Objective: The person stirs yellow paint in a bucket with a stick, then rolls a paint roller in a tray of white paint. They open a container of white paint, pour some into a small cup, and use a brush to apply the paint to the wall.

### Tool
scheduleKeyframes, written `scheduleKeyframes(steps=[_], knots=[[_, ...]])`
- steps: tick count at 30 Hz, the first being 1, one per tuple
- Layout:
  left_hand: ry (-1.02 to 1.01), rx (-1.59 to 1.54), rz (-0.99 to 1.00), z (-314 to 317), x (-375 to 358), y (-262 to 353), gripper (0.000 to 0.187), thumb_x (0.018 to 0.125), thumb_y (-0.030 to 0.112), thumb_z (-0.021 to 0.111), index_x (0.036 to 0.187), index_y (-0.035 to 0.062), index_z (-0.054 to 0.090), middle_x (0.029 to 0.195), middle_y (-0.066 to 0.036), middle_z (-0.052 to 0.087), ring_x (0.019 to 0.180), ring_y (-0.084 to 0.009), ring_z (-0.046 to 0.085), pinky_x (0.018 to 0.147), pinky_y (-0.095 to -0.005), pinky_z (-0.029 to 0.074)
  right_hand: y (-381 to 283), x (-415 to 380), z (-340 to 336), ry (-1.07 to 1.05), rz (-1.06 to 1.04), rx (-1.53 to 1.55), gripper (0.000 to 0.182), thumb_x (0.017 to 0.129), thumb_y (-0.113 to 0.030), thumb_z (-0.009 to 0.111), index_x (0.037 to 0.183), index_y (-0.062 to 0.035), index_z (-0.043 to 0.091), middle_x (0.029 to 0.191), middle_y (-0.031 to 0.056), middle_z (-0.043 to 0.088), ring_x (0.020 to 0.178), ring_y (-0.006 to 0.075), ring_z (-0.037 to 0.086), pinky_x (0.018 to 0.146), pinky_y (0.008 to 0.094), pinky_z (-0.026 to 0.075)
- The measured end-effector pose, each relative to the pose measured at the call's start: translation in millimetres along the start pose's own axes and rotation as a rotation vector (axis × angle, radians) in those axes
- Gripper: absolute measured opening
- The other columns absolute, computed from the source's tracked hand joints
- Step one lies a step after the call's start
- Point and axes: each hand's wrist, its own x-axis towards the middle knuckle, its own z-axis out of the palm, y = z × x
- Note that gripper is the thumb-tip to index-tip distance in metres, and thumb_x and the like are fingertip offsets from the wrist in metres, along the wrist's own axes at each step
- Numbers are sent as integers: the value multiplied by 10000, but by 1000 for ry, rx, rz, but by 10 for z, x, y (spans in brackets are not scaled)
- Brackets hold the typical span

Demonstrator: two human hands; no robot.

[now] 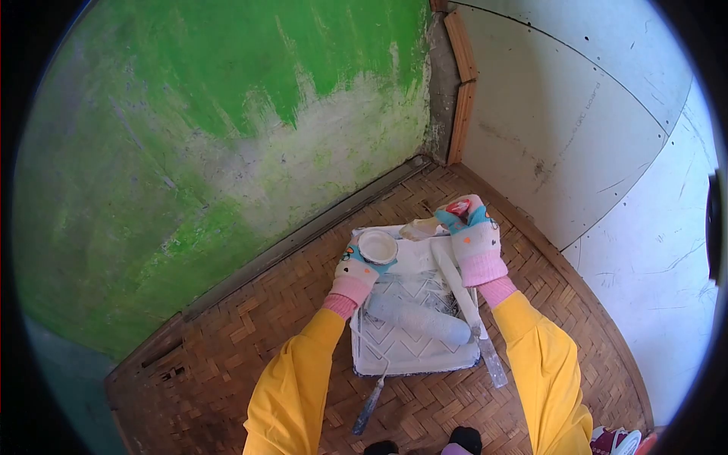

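Both hands wear patterned gloves with pink cuffs. My left hand (361, 273) is closed round a small round white cup (377, 247) above the upper left corner of the paint tray (413, 365). At the tray's upper right, my right hand (474, 239) is closed on a crumpled bag (425, 227) with a red patch. White paint covers the tray. A paint roller (417, 318) lies across the tray, its handle (368, 409) reaching past the near edge. Beside my right hand, a long white paint-covered tool (456, 288) rests along the tray's right side.
A woven mat floor (250, 334) lies under the tray. The green wall (227, 91) stands at left, pale panels (561, 106) at right, with wooden strips (461, 114) at the corner. Two dark-covered feet (465, 438) and some items (618, 441) show at the bottom.
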Motion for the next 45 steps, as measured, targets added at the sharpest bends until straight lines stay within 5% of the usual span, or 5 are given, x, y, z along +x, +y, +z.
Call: scheduleKeyframes(steps=[26, 31, 35, 38, 45], knots=[[-153, -165, -82, -321, 15, 262, 665, 694, 338, 717, 1212, 47, 417, 1162, -132, 551, 1056, -251, 543, 910, -315, 425, 28, -58, 37, 77, 41, 115, 180, 752, -50, 663, 865, -41, 524, 782, 66, 621, 689, 165, 599, 624, 268, 475], [-97, -76, -70, 19, 39, 18, 334, 735, 213, 587, 1025, 50, 556, 952, -165, 630, 852, -286, 624, 740, -355, 502, -44, -124, 114, 23, 51, 363, 187, 750, -48, 664, 870, -41, 521, 768, 61, 620, 686, 166, 601, 620, 254, 479], [-159, -167, -106, 60, 88, 46, 544, 694, 271, 733, 1123, 29, 501, 1107, -108, 587, 1003, -207, 573, 856, -287, 452, 138, -109, 219, -43, -36, 197, 224, 748, -50, 667, 903, -53, 505, 765, 57, 614, 684, 161, 601, 604, 265, 477], [107, -217, 110, 65, 80, 75, 204, 749, 191, 539, 886, 61, 617, 832, -156, 650, 792, -293, 635, 716, -363, 506, -16, -168, 183, -106, -89, -17, 242, 749, -61, 668, 911, -67, 489, 748, 56, 603, 681, 184, 599, 596, 283, 468], [-234, 170, -138, -286, 17, 461, 168, 738, 196, 540, 756, 67, 645, 804, -150, 652, 761, -287, 641, 682, -373, 512, 33, -141, 295, -147, -126, -114, 199, 714, -71, 695, 845, -50, 547, 698, 37, 604, 616, 122, 567, 585, 252, 453]])
